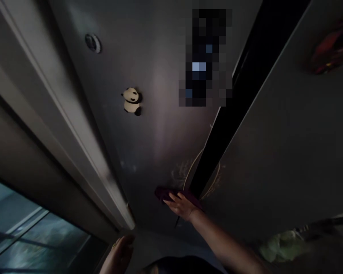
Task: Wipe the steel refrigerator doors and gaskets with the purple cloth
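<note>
Cloth: a dark purple cloth (164,193) lies pressed flat against the grey fridge door (148,144), beside the black gap between the doors.
Right grip: my right hand (181,206) spreads flat over it.
Left grip: my left hand (121,253) hangs low, loosely curled, holding nothing.
Nearby: a small panda magnet (132,101) sits well above.

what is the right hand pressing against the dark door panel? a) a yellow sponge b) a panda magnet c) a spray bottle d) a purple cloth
d: the right hand lies flat on a purple cloth against the door panel, while the panda magnet sits higher up, apart from the hand.
</note>
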A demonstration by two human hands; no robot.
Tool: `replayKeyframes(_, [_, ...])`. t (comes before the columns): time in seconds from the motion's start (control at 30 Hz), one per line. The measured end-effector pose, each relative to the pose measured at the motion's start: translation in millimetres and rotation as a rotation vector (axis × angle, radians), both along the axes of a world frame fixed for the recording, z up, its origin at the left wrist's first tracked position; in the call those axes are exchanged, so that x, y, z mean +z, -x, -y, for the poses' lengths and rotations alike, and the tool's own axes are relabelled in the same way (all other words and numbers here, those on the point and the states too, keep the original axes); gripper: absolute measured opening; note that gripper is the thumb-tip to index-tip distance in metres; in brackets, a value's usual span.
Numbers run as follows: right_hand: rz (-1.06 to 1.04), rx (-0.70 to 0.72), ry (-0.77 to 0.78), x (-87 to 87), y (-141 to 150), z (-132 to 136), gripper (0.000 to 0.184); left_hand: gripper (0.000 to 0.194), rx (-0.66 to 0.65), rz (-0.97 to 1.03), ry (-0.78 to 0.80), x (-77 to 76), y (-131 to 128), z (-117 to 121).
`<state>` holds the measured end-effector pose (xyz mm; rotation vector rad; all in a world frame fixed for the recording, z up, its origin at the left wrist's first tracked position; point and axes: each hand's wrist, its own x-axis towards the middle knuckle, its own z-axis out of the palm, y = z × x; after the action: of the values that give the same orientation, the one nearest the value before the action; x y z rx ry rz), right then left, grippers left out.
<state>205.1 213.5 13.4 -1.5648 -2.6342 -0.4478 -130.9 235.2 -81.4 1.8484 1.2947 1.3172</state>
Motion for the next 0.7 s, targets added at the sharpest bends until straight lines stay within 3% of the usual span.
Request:
replayKeyframes(0.13, [-0.057,0.039,0.005,4.4,-11,6,0.052,0.025,-0.099,0.022,0.004,19.6,-22,0])
replayKeyframes(0.23, [-0.098,0.029,-0.088,17.9,-25,19,0.05,0.029,-0.126,-0.068,-0.086,52.0,-44,-4])
replayKeyframes(0.33, [-0.119,-0.008,-0.229,30.0,-43,44,0.05,0.034,-0.114,-0.191,-0.268,110.5,-79,-8])
replayKeyframes(0.43, [-0.118,-0.082,-0.371,36.0,-67,77,0.061,0.049,-0.033,-0.224,-0.528,177.4,-133,-7])
replayKeyframes(0.53, [-0.126,-0.202,-0.491,37.8,-95,104,0.071,0.072,-0.021,-0.231,-0.673,224.8,-194,-5])
replayKeyframes(0.6, [-0.115,-0.245,-0.542,37.5,-113,114,0.073,0.089,-0.022,-0.216,-0.718,240.0,-229,-6])
replayKeyframes(0.7, [-0.056,-0.194,-0.633,33.8,-134,117,0.073,0.1,0.047,-0.173,-0.675,245.1,-265,-14])
